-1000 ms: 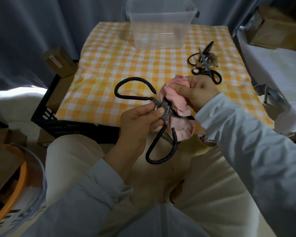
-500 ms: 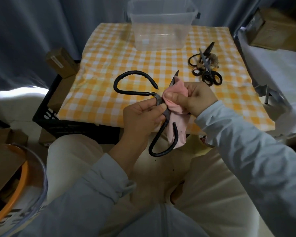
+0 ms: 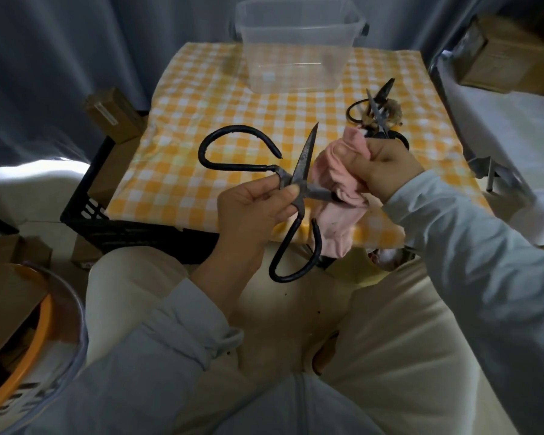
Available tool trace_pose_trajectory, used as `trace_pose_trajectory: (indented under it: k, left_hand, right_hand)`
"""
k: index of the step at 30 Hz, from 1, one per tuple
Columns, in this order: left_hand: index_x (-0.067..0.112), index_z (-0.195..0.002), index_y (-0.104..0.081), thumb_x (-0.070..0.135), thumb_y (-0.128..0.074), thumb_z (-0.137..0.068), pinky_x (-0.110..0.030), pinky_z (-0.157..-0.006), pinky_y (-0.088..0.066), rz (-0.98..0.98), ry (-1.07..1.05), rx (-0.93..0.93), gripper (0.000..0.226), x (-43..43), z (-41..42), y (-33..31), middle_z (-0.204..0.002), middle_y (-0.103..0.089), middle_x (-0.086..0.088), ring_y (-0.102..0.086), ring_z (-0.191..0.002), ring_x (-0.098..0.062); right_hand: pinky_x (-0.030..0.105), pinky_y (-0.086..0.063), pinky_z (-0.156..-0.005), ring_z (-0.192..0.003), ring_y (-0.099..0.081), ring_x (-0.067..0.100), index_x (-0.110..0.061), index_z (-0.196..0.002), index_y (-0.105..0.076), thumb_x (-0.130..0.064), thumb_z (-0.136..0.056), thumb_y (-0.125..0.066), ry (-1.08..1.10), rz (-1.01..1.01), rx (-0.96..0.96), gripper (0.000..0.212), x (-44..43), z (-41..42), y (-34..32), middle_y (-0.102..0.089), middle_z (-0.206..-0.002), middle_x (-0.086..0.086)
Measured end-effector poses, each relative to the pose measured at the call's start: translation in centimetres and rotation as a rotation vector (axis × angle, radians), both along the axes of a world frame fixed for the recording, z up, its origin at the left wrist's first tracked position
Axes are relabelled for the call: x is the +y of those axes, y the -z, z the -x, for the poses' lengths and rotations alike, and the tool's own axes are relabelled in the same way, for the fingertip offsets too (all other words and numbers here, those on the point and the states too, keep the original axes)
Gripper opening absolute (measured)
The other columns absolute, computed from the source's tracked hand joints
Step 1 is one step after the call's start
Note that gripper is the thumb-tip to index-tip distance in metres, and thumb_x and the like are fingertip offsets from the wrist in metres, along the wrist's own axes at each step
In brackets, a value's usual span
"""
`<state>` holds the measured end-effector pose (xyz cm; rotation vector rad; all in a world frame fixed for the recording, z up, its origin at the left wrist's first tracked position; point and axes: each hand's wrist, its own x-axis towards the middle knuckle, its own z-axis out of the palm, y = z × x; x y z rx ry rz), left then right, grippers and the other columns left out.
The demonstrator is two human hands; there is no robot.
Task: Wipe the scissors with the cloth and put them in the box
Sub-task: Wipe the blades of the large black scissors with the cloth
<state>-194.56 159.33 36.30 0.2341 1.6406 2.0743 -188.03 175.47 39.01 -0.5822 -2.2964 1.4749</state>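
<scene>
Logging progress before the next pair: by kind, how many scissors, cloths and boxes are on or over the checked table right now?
scissors: 3 (large scissors in the left hand; piled scissors on the table look like 2, tangled, so uncertain)
pink cloth: 1, in the right hand
clear plastic box: 1
total: 5

Surface (image 3: 427, 158) ahead of me, yellow-checked tablecloth (image 3: 182, 171) over it, clear plastic box (image 3: 296, 51) at far edge, dark scissors (image 3: 378, 113) heaped on my right.
</scene>
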Motion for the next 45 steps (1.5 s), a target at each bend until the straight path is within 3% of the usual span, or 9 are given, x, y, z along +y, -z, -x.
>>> trace_pose_trajectory:
  k: [5,11,17,23,27,32,35,40,45]
  left_hand:
    - [0.004,-0.100,-0.068,-0.002,-0.067,-0.082,-0.022,-0.067,-0.058,0.014,0.024,0.029,0.019,0.5,-0.3,-0.1,-0.076,-0.068,-0.004,-0.067,-0.073,-0.015]
    - [0.010,-0.099,-0.068,-0.003,-0.065,-0.083,-0.019,-0.065,-0.057,-0.024,0.029,-0.058,0.021,0.6,-0.4,0.0,-0.069,-0.072,0.006,-0.070,-0.070,-0.009]
    - [0.002,-0.102,-0.065,-0.004,-0.068,-0.081,-0.019,-0.063,-0.057,0.009,-0.004,-0.060,0.022,0.5,-0.4,0.0,-0.070,-0.070,0.007,-0.069,-0.066,-0.007]
    - [0.012,-0.083,-0.067,-0.004,-0.065,-0.083,-0.018,-0.063,-0.057,-0.001,-0.017,-0.081,0.017,0.4,0.0,-0.2,-0.063,-0.071,0.007,-0.069,-0.065,-0.006]
    - [-0.001,-0.110,-0.065,0.000,-0.063,-0.086,-0.017,-0.064,-0.056,-0.005,-0.017,-0.105,0.024,0.6,-0.6,-0.3,-0.084,-0.070,-0.004,-0.069,-0.068,-0.006]
    - [0.000,-0.108,-0.064,0.000,-0.065,-0.085,-0.017,-0.062,-0.055,0.009,-0.055,-0.113,0.023,0.6,-0.8,-0.2,-0.083,-0.070,-0.004,-0.069,-0.067,-0.008]
    - [0.012,-0.087,-0.065,-0.001,-0.067,-0.083,-0.018,-0.063,-0.057,0.024,-0.067,-0.101,0.013,0.4,-0.7,-0.3,-0.066,-0.071,0.009,-0.069,-0.064,-0.005]
    - [0.015,-0.079,-0.064,0.000,-0.067,-0.083,-0.018,-0.064,-0.057,0.012,-0.078,-0.119,0.016,-0.1,-0.3,-0.6,-0.067,-0.070,0.006,-0.069,-0.063,-0.005]
    - [0.014,-0.081,-0.065,0.000,-0.067,-0.083,-0.018,-0.063,-0.057,0.002,-0.089,-0.138,0.014,0.0,-0.6,-0.9,-0.073,-0.071,0.001,-0.069,-0.067,-0.008]
  right_hand:
    - [0.028,-0.046,-0.060,-0.060,-0.053,0.015,-0.005,-0.079,-0.061,-0.030,-0.086,-0.062,-0.255,-0.222,-0.245,0.026,-1.6,0.5,0.0,-0.058,-0.067,0.007]
    - [0.016,-0.044,-0.054,-0.052,-0.053,0.002,-0.008,-0.069,-0.060,-0.021,-0.087,-0.063,-0.124,-0.161,-0.040,0.022,-2.0,0.8,2.0,-0.058,-0.053,-0.009]
    - [0.022,-0.044,-0.064,-0.056,-0.052,0.000,-0.010,-0.075,-0.059,-0.022,-0.091,-0.056,0.110,-0.168,0.026,0.021,-1.9,1.8,3.0,-0.057,-0.062,-0.004]
    - [0.039,-0.050,-0.073,-0.077,-0.057,0.021,-0.020,-0.091,-0.053,-0.027,-0.093,-0.052,-0.251,-0.150,-0.161,0.007,-2.2,1.0,2.7,-0.059,-0.084,0.006]
    - [0.014,-0.037,-0.067,-0.075,-0.048,0.015,-0.016,-0.092,-0.046,-0.019,-0.096,-0.047,-0.227,-0.317,-0.111,0.005,-2.5,1.3,3.0,-0.051,-0.074,-0.008]
    - [0.030,-0.045,-0.076,-0.074,-0.056,0.017,-0.009,-0.091,-0.059,-0.020,-0.094,-0.052,-0.055,-0.161,-0.124,0.014,-2.9,2.1,3.6,-0.058,-0.074,0.001]
    - [0.025,-0.048,-0.064,-0.062,-0.055,0.007,-0.014,-0.083,-0.055,-0.019,-0.095,-0.050,0.027,0.113,-0.048,0.014,-3.4,2.4,2.9,-0.055,-0.069,-0.001]
    - [0.021,-0.042,-0.070,-0.067,-0.053,0.004,-0.022,-0.073,-0.057,-0.045,-0.093,-0.045,-0.183,0.214,-0.160,0.032,-3.7,1.4,1.4,-0.058,-0.067,-0.013]
    - [0.019,-0.047,-0.070,-0.067,-0.059,-0.005,-0.023,-0.090,-0.060,-0.018,-0.097,-0.046,-0.240,0.145,-0.103,0.016,-3.8,1.0,1.8,-0.063,-0.070,-0.017]
